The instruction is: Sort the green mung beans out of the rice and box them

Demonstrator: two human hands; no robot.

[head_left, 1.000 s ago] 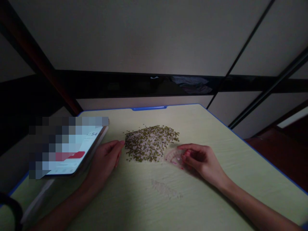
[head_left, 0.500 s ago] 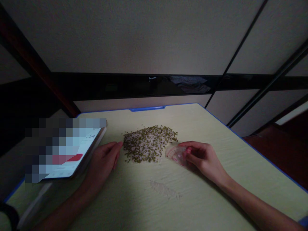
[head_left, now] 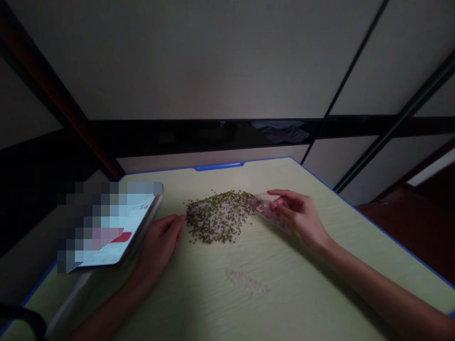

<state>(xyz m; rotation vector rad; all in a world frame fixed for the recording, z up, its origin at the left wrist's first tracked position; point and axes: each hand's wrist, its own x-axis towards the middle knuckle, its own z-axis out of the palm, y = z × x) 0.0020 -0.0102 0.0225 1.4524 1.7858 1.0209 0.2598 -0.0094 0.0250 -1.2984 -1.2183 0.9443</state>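
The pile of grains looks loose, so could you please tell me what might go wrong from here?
The clear plastic piece in the right hand, its edge apparently at the pile, might flick some grains outward. The left hand, at the pile's other side, could nudge some away. The pale streak nearer the wearer might get brushed about.

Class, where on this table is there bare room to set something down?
The table is bare between grain heap and blue handle, between right hand and right edge, and between the forearms below the pale scatter. Crowded: the left, with lit screen and left hand, and the heap's right side, with clear sheet.
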